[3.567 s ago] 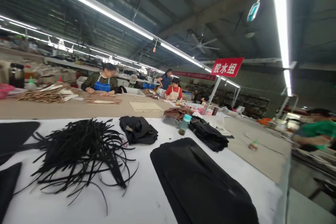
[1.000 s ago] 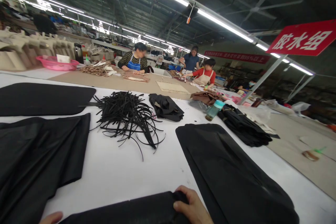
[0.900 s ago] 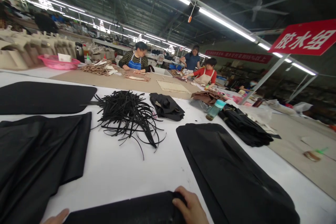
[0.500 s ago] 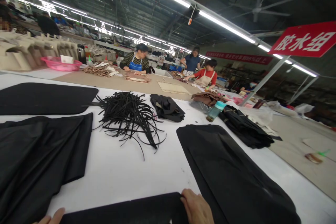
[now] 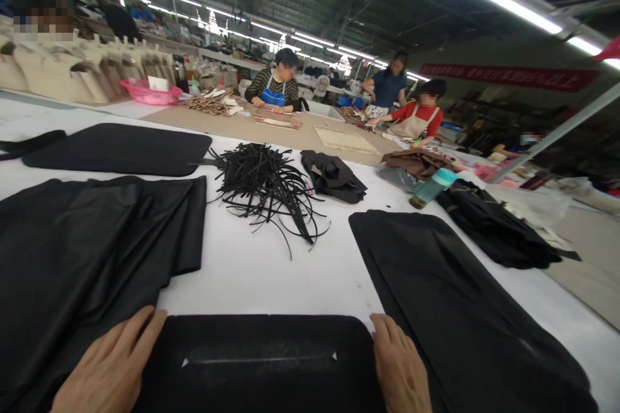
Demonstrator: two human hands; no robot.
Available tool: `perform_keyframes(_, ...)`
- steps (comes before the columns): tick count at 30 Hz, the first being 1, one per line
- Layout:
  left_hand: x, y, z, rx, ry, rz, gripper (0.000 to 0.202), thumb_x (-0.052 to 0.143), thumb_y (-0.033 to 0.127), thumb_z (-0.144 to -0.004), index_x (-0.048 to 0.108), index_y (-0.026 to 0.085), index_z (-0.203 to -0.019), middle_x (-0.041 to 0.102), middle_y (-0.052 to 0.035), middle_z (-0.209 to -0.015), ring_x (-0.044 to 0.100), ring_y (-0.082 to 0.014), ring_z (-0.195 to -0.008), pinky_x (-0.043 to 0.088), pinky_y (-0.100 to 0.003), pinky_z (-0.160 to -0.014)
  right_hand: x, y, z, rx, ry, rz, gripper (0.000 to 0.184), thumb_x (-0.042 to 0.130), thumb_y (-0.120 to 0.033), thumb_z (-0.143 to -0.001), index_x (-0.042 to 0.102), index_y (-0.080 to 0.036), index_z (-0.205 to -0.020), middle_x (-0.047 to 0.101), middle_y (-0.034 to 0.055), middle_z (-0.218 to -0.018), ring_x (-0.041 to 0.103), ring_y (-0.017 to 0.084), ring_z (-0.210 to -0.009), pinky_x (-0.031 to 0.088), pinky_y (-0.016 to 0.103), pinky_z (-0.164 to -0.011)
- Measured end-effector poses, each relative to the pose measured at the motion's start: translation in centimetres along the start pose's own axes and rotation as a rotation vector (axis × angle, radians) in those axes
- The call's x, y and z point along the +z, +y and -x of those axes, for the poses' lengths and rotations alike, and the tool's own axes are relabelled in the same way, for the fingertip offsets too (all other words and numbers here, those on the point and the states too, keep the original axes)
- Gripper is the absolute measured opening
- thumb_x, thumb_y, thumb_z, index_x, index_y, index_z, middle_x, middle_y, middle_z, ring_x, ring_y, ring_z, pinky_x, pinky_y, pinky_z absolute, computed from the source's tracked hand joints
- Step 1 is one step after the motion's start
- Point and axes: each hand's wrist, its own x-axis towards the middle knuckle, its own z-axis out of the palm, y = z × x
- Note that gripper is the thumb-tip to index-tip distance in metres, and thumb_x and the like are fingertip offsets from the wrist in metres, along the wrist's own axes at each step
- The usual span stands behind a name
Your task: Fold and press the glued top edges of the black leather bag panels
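Note:
In front of me at the bottom of the head view lies a black leather-like panel (image 5: 261, 342) with rounded corners, a thin line across it and a small pale triangle at each end of that line. My left hand (image 5: 109, 364) grips its left edge near the corner, thumb hidden. On the opposite edge, my right hand (image 5: 400, 361) has its fingers together round the side. Left of the panel are folded black sheets (image 5: 97, 232), close to my left hand. A stack of black panels (image 5: 450, 297) lies beside my right hand.
Beyond the panel is a heap of thin black strips (image 5: 264, 181). Further back lie a flat black panel (image 5: 121, 148), a folded black bundle (image 5: 334, 175) and a teal-lidded bottle (image 5: 433, 188). A pink basket (image 5: 152, 93) stands at back left. Several people work across the table.
The panel now shows more of its face, with its line and triangles. Both hands have come further into view along its sides. The camera view has shifted left and down.

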Motion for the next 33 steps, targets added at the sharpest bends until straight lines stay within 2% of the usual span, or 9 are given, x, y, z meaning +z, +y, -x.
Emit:
perform_keyframes(4,-2.0,1.6,0.4,0.104,-0.011,-0.078,0.044,0.032,0.009,-0.077,0.065,0.014,-0.106,0.064,-0.0111,-0.110,0.058,-0.0261,-0.100,0.046,-0.042,-0.088,-0.8,-1.0,0.0,-0.037,0.004,-0.127,0.025,0.029,-0.021,-0.095,0.050,-0.017,-0.106,0.060,0.0091,-0.098,0.059,0.021,-0.085,0.043,0.031,-0.074)
perform_keyframes(7,-2.5,2.5,0.7,0.141,-0.024,-0.063,0.041,0.035,0.011,-0.078,0.067,0.017,-0.102,0.069,-0.0065,-0.099,0.063,-0.0227,-0.091,0.051,-0.036,-0.082,-1.7,-2.1,-0.4,-0.043,0.013,-0.212,0.027,0.029,-0.029,-0.098,0.053,-0.020,-0.092,0.059,0.0062,-0.089,0.058,0.019,-0.078,0.041,0.030,-0.071)
perform_keyframes(10,-2.7,2.8,1.0,0.106,-0.044,-0.052,0.040,0.034,0.012,-0.079,0.067,0.018,-0.100,0.069,-0.0059,-0.097,0.064,-0.0216,-0.087,0.053,-0.034,-0.078,-2.7,-3.0,-1.0,-0.032,0.019,-0.264,0.028,0.032,-0.033,-0.097,0.051,-0.020,-0.080,0.058,0.0050,-0.082,0.056,0.019,-0.071,0.039,0.032,-0.068)
perform_keyframes(14,-3.0,3.1,1.0,0.044,-0.102,-0.004,0.039,0.032,0.016,-0.083,0.065,0.017,-0.103,0.068,-0.0070,-0.101,0.064,-0.0223,-0.091,0.054,-0.033,-0.076,-3.7,-3.9,-1.8,-0.079,0.026,-0.316,0.029,0.036,-0.033,-0.096,0.051,-0.020,-0.076,0.057,0.0050,-0.078,0.053,0.021,-0.072,0.038,0.036,-0.071)
perform_keyframes(18,-3.8,3.6,0.6,-0.040,-0.188,0.003,0.041,0.027,0.020,-0.088,0.062,0.017,-0.108,0.064,-0.0082,-0.111,0.063,-0.0214,-0.096,0.054,-0.032,-0.077,-4.4,-4.7,-1.9,-0.079,-0.040,-0.379,0.028,0.038,-0.032,-0.095,0.051,-0.020,-0.074,0.057,0.0056,-0.076,0.052,0.023,-0.076,0.037,0.040,-0.075)
perform_keyframes(21,-4.1,3.8,0.4,-0.039,-0.223,0.009,0.042,0.026,0.022,-0.089,0.061,0.016,-0.110,0.062,-0.0097,-0.116,0.061,-0.0222,-0.100,0.054,-0.034,-0.080,-5.0,-5.2,-1.4,-0.037,-0.112,-0.404,0.033,0.036,-0.034,-0.096,0.048,-0.022,-0.067,0.052,0.0044,-0.067,0.050,0.023,-0.072,0.038,0.041,-0.075)
perform_keyframes(24,-4.0,3.6,0.5,-0.004,-0.188,0.082,0.040,0.028,0.029,-0.090,0.061,0.016,-0.109,0.058,-0.0105,-0.121,0.058,-0.0221,-0.105,0.052,-0.034,-0.086,-5.6,-5.5,-0.7,0.010,-0.173,-0.442,0.037,0.033,-0.035,-0.097,0.049,-0.022,-0.066,0.052,0.0040,-0.066,0.051,0.020,-0.067,0.040,0.035,-0.067)
perform_keyframes(29,-4.4,3.7,0.9,0.015,-0.082,0.173,0.037,0.033,0.036,-0.091,0.062,0.018,-0.104,0.061,-0.0084,-0.115,0.058,-0.0214,-0.103,0.050,-0.035,-0.089,-6.1,-5.7,0.2,0.060,-0.163,-0.483,0.034,0.027,-0.031,-0.098,0.057,-0.021,-0.086,0.061,0.0068,-0.095,0.060,0.015,-0.066,0.044,0.024,-0.054)
perform_keyframes(33,-4.8,4.1,0.8,0.095,0.106,0.218,0.028,0.039,0.035,-0.090,0.063,0.022,-0.098,0.066,-0.0029,-0.103,0.063,-0.0175,-0.094,0.052,-0.025,-0.083,-5.0,-5.4,0.0,-0.012,-0.112,-0.564,0.031,0.027,-0.030,-0.098,0.057,-0.023,-0.095,0.063,0.0042,-0.084,0.062,0.015,-0.058,0.045,0.021,-0.049)
